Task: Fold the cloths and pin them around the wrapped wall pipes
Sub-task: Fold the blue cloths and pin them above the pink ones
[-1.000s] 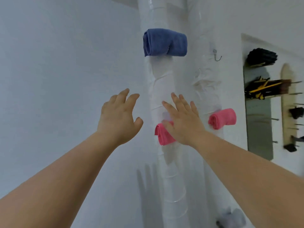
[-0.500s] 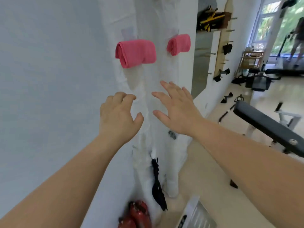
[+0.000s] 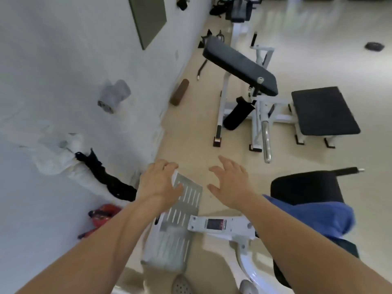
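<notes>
I look down along the wall to the floor. My left hand (image 3: 158, 182) and my right hand (image 3: 230, 183) are both held out in the air, fingers loosely spread, holding nothing. A blue cloth (image 3: 314, 219) lies on a black padded seat (image 3: 305, 185) just right of my right forearm. The white wrapped pipe (image 3: 72, 166) runs down the wall at left, with a black cloth (image 3: 106, 177) hanging on it. A grey pipe fitting (image 3: 114, 95) juts from the wall higher up. The pinned pink and blue cloths are out of view.
A slotted metal footplate (image 3: 180, 211) of a white gym machine lies under my hands. A black padded bench (image 3: 239, 68) and a flat bench (image 3: 324, 111) stand on the beige floor ahead. A red object (image 3: 104, 214) and a brown roller (image 3: 179, 92) lie by the wall.
My view has swung down from the pinned pink cloths on the pipes to the floor and machines. Both hands stayed open and empty and dropped away from the pipe.
</notes>
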